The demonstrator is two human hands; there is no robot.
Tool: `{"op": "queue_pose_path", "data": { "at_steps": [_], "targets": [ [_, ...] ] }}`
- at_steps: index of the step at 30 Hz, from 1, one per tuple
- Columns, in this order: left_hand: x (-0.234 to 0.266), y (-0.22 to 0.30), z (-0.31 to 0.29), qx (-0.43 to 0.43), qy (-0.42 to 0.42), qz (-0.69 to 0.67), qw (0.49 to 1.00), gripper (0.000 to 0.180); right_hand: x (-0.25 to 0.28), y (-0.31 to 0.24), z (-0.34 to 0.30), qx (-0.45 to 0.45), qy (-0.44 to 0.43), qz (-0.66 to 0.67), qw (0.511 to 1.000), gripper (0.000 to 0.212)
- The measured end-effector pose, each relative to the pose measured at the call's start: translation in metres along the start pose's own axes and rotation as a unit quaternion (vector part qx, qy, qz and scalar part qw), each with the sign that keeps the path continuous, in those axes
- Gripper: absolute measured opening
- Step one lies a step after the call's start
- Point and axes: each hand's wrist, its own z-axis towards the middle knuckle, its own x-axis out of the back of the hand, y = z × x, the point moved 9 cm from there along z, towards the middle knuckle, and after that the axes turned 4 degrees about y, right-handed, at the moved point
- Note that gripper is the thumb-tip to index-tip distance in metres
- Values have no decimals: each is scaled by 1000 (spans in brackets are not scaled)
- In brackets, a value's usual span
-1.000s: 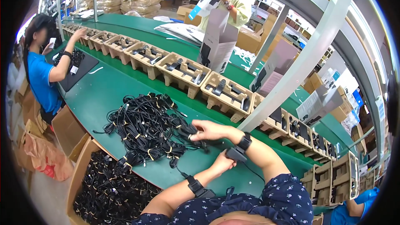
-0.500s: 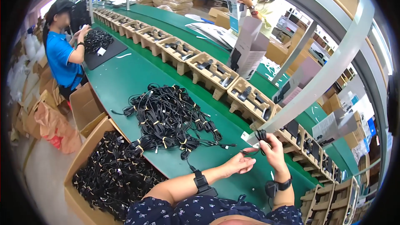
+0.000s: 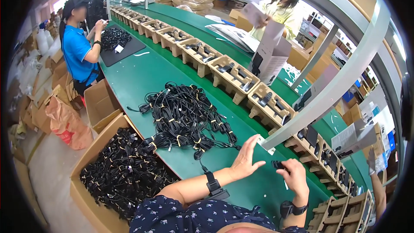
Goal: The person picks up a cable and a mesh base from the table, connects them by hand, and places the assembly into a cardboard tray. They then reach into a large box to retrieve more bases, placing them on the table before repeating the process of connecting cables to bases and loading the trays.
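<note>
My right hand (image 3: 296, 177) is closed around a small black cable bundle (image 3: 277, 164), whose end pokes out past the fingers; most of it is hidden by the hand. Beside it, my left hand (image 3: 246, 162) has its fingers stretched out and thumb apart, holding nothing, close to the foot of the metal post. To the left of my hands, a heap of black cables (image 3: 181, 116), many tied with pale bands, lies on the green table (image 3: 151, 71). A cardboard box (image 3: 79, 177) full of similar black cables stands against the table's near edge.
A row of moulded brown trays (image 3: 235, 88) with black parts runs diagonally behind my hands. The slanting metal post (image 3: 327, 99) rises near them. Stacked trays (image 3: 345, 209) stand at lower right. One co-worker (image 3: 79, 47) stands far left, another (image 3: 284, 17) across the table; an arm (image 3: 378, 192) shows at right.
My left hand has come away from the cable and spread its fingers. My right hand has lowered with the bundle. An arm has appeared at the right edge, and the view has shifted slightly.
</note>
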Motion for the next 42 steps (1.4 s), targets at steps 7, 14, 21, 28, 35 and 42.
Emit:
{"op": "queue_pose_path", "data": {
  "at_steps": [7, 14, 21, 28, 35, 42],
  "targets": [
    [-86, -19, -50, 211, -372, -414, 803, 50, -33, 17, -17, -155, -52, 287, 944, 13],
    [-96, -13, -72, 278, -427, -422, 750, 41, -65, 33, -43, -261, 67, 599, 754, 14],
    [-85, -10, -68, 262, -417, -347, 798, 50, -60, 29, -36, -227, 44, 503, 833, 4],
    [-86, 4, -72, 291, -444, -409, 742, 35, -12, -6, -29, -142, 199, 214, 946, 37],
    [-83, -8, -84, 325, -513, -330, 722, 37, -58, -56, -33, 174, -123, 26, 977, 63],
    [-94, -19, -83, 375, -506, -406, 663, 34, -34, -25, -36, 70, -94, -102, 988, 45]
  ]
}}
